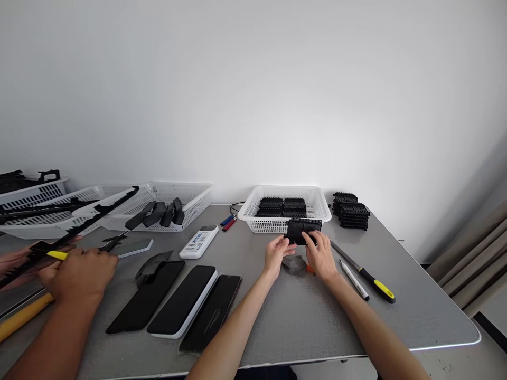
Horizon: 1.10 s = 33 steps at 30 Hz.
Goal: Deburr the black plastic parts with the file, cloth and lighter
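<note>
My left hand [276,256] grips a flat black plastic part [300,229] by its lower left edge. On the part's right side, my right hand [320,254] is closed, with fingers against its face. The part has small notched edges and is held up in front of a white plastic basket [247,224], in which several similar black parts [282,206] lie. Below my hands a crumpled dark grey cloth [294,265] rests on the table, with a small orange item [309,269] beside it.
Stacked black parts [352,211] stand right of the basket. A yellow-handled file [376,285] and white marker [354,279] lie right. Phones [184,301] and a white device [199,241] lie left. A co-worker's hands [79,274] hold a long black strip [89,224] far left.
</note>
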Available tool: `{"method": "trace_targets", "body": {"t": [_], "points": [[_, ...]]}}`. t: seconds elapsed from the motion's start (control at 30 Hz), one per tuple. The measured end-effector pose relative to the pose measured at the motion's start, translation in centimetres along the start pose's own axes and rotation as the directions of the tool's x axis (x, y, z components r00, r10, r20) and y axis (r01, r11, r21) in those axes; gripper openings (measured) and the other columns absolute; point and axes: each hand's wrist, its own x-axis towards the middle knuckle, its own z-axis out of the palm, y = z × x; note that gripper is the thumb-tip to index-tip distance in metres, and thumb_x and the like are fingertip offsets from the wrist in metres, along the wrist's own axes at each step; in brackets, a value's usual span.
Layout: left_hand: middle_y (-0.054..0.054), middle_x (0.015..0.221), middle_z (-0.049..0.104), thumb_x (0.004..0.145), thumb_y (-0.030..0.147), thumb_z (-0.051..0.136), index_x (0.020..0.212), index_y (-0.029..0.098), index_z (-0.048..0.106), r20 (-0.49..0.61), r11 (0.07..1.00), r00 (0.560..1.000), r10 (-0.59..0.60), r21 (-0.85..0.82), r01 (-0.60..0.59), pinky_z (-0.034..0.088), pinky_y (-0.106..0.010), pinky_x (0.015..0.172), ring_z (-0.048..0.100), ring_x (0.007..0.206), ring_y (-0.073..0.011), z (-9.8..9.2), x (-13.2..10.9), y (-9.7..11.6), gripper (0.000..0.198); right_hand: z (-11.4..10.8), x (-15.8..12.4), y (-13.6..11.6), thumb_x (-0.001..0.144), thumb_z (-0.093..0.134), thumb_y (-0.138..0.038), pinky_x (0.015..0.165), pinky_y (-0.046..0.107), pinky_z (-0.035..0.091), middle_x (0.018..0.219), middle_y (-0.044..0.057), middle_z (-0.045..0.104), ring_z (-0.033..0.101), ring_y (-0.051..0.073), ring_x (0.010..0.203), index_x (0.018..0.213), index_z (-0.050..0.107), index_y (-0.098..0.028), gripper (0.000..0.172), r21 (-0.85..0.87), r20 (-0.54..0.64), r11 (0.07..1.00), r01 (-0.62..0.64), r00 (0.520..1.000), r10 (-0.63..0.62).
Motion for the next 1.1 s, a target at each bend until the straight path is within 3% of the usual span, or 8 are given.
{"method": "trace_targets", "body": {"t": [0.13,0.23,0.33,0.4,0.57,0.7,0.9,1.1], "points": [[-0.005,0.074,0.070,0.067,0.053,0.081,0.086,0.014,0.063,-0.098,0.997,0.995,0.004,-0.074,-0.011,0.061,-0.041,0.079,0.076,0.080,-0.0272,-0.7,0.3,-0.2,0.047,0.0,-0.8,0.3,0.095,0.042,-0.020,0.107,0.057,0.034,0.139,0.024,0.038,0.036,0.035,0.132,0.150,0.022,-0.012,0.060,0.059,-0.018,0.978,-0.198,0.980,0.199],[-0.004,0.077,0.070,0.066,0.052,0.081,0.087,0.015,0.062,-0.162,0.993,0.986,0.026,-0.111,-0.044,0.060,-0.043,0.083,0.076,0.083,-0.0282,-1.1,0.3,-0.1,0.047,-0.4,-0.9,1.2,0.093,0.043,-0.022,0.096,0.051,0.045,0.135,0.026,0.042,0.048,0.031,0.119,0.151,0.010,-0.007,0.068,0.124,0.098,0.949,-0.290,0.955,0.279],[-0.003,0.079,0.070,0.067,0.051,0.081,0.091,0.016,0.060,-0.214,0.987,0.975,0.051,-0.136,-0.081,0.059,-0.044,0.087,0.076,0.086,-0.0283,-1.2,0.2,0.0,0.048,-1.3,-0.8,2.0,0.088,0.048,-0.018,0.080,0.037,0.051,0.116,0.012,0.060,0.061,0.021,0.091,0.149,0.027,-0.017,0.065,0.209,0.338,0.934,-0.290,0.917,0.209],[-0.003,0.079,0.069,0.067,0.050,0.081,0.093,0.016,0.060,-0.228,0.984,0.972,0.056,-0.149,-0.092,0.058,-0.044,0.089,0.076,0.087,-0.0282,-1.1,0.1,0.0,0.048,-2.0,-0.7,2.2,0.083,0.058,-0.019,0.075,0.030,0.051,0.105,0.003,0.065,0.063,0.016,0.081,0.145,0.039,-0.025,0.065,0.277,0.494,0.924,-0.264,0.864,0.098],[-0.004,0.078,0.070,0.067,0.049,0.082,0.093,0.015,0.061,-0.230,0.980,0.972,0.044,-0.178,-0.087,0.058,-0.046,0.089,0.076,0.087,-0.0297,-1.0,0.1,-0.1,0.048,-2.6,-0.6,1.8,0.074,0.067,-0.017,0.066,0.024,0.048,0.104,0.001,0.068,0.062,0.012,0.072,0.152,0.034,-0.027,0.085,0.330,0.676,0.904,-0.270,0.736,-0.027],[-0.004,0.079,0.071,0.065,0.048,0.084,0.090,0.015,0.062,-0.227,0.976,0.973,0.035,-0.200,-0.082,0.059,-0.046,0.087,0.076,0.084,-0.0290,-0.9,0.0,0.0,0.047,-2.2,-0.6,1.4,0.078,0.056,-0.012,0.074,0.029,0.046,0.103,0.007,0.069,0.064,0.020,0.087,0.148,0.039,-0.020,0.072,0.248,0.666,0.921,-0.300,0.743,0.062],[-0.003,0.075,0.071,0.060,0.047,0.088,0.089,0.014,0.062,-0.221,0.972,0.975,0.016,-0.226,-0.067,0.060,-0.044,0.085,0.077,0.080,-0.0283,-0.8,-0.2,-0.1,0.050,-2.1,-0.7,1.5,0.089,0.043,-0.014,0.086,0.033,0.044,0.122,0.014,0.064,0.060,0.024,0.108,0.133,0.051,-0.018,0.045,0.247,0.585,0.890,-0.384,0.791,0.179],[-0.003,0.074,0.070,0.060,0.044,0.088,0.088,0.014,0.063,-0.225,0.967,0.974,0.004,-0.248,-0.061,0.059,-0.044,0.085,0.076,0.078,-0.0272,-0.8,-0.2,-0.2,0.048,-2.0,-0.5,2.1,0.082,0.045,-0.014,0.083,0.036,0.043,0.105,0.011,0.060,0.058,0.024,0.096,0.105,0.058,-0.019,0.027,0.337,0.445,0.767,-0.546,0.810,0.381]]}}
